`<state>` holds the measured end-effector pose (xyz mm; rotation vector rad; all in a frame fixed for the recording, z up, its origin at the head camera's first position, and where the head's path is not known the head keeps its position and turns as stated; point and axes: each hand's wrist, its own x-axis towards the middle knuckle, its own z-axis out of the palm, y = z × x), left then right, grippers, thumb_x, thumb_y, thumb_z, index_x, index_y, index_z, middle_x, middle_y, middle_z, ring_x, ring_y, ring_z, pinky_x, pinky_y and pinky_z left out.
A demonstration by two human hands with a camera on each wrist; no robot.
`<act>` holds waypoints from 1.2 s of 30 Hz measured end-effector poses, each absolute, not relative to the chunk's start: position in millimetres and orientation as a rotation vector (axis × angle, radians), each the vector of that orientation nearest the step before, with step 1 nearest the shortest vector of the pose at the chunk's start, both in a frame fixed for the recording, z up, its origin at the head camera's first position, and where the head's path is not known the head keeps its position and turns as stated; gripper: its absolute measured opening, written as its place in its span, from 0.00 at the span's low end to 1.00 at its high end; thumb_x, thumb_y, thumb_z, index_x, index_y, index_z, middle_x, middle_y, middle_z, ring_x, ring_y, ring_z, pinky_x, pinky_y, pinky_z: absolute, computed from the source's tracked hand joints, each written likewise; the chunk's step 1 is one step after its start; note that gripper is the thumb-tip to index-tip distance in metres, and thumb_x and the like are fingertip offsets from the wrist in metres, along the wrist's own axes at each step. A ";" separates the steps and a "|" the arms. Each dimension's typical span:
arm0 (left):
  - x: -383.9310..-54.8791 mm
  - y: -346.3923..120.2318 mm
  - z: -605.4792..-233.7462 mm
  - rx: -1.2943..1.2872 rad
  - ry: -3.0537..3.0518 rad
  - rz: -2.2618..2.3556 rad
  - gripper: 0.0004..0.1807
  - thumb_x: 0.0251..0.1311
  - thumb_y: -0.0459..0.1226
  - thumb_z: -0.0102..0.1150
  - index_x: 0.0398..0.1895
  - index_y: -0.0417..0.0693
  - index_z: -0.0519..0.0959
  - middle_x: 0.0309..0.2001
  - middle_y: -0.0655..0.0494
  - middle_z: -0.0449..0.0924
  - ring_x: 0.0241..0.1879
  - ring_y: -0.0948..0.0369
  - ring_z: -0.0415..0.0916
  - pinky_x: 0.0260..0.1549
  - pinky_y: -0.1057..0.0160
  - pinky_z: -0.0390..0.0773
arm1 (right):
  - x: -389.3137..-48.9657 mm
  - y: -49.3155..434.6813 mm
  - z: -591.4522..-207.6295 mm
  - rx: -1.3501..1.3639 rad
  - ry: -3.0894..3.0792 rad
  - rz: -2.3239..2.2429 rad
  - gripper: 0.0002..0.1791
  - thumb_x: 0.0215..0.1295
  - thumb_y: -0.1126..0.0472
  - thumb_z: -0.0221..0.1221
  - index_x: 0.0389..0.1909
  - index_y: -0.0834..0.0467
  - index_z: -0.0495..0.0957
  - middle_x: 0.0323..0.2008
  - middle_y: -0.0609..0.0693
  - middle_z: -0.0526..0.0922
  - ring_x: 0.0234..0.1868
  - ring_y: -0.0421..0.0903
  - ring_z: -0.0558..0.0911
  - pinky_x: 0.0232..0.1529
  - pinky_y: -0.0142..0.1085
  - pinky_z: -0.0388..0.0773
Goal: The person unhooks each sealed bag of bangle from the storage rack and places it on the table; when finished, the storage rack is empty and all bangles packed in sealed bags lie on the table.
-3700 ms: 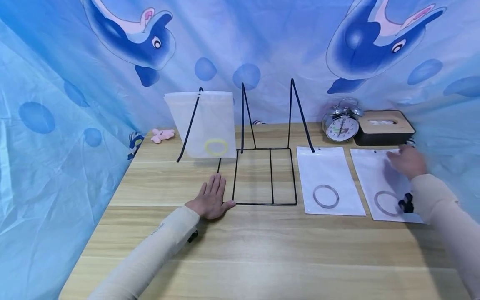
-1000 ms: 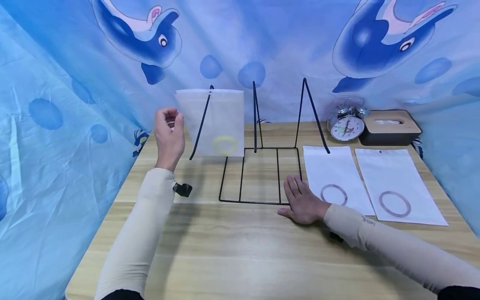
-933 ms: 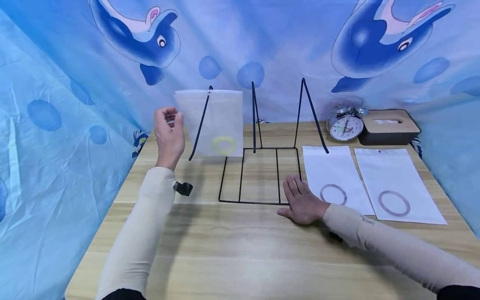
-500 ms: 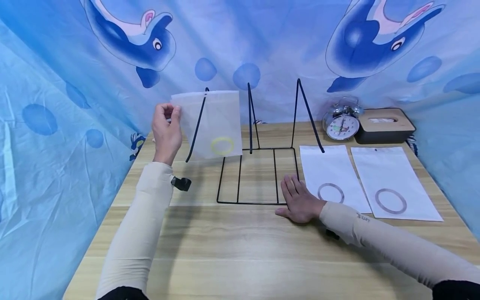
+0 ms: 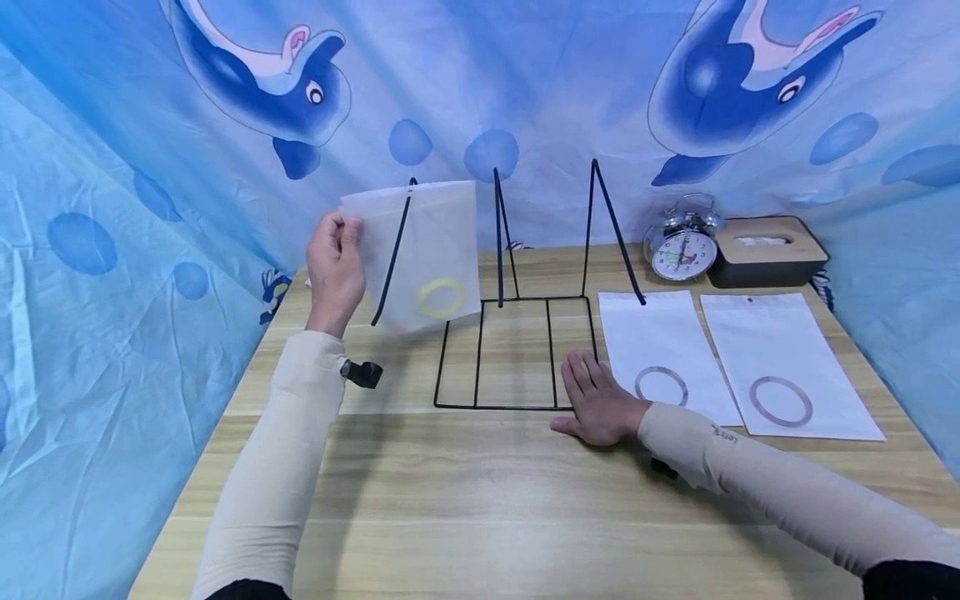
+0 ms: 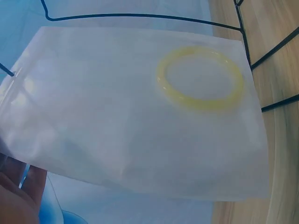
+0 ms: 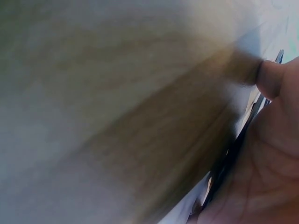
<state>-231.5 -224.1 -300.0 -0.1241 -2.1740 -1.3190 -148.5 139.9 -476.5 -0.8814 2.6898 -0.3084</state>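
Note:
A frosted zip bag (image 5: pixel 420 242) with a yellow ring (image 6: pixel 201 100) inside hangs by its top hole on the left prong of a black wire rack (image 5: pixel 513 407). My left hand (image 5: pixel 335 271) pinches the bag's upper left edge between thumb and fingers. In the left wrist view, fingers (image 6: pixel 33 184) show at the bag's edge, and the ring shows through the cloudy film. My right hand (image 5: pixel 600 404) lies flat with straight fingers on the front right corner of the rack's base. The right wrist view catches its palm (image 7: pixel 261 172) close over the table.
Two white bags with purplish rings, one nearer (image 5: pixel 667 358) and one at the far right (image 5: pixel 791 367), lie flat on the wooden table (image 5: pixel 480 517). Behind them stand an alarm clock (image 5: pixel 684 254) and a tissue box (image 5: pixel 768 254). Two more rack prongs rise right of the hanging bag.
My right hand has gone from the far right bag to the rack's base. My left hand has left the base and taken the hanging bag's edge; the bag's lower part now swings nearer.

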 end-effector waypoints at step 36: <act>-163.5 -234.2 -303.3 -0.206 -2.077 -1.332 0.18 0.76 0.39 0.51 0.46 0.28 0.77 0.32 0.64 0.77 0.33 0.64 0.72 0.35 0.67 0.71 | -151.1 142.1 -481.1 -0.883 2.686 -0.233 0.53 0.75 0.34 0.45 0.77 0.74 0.37 0.76 0.73 0.32 0.75 0.70 0.31 0.72 0.61 0.38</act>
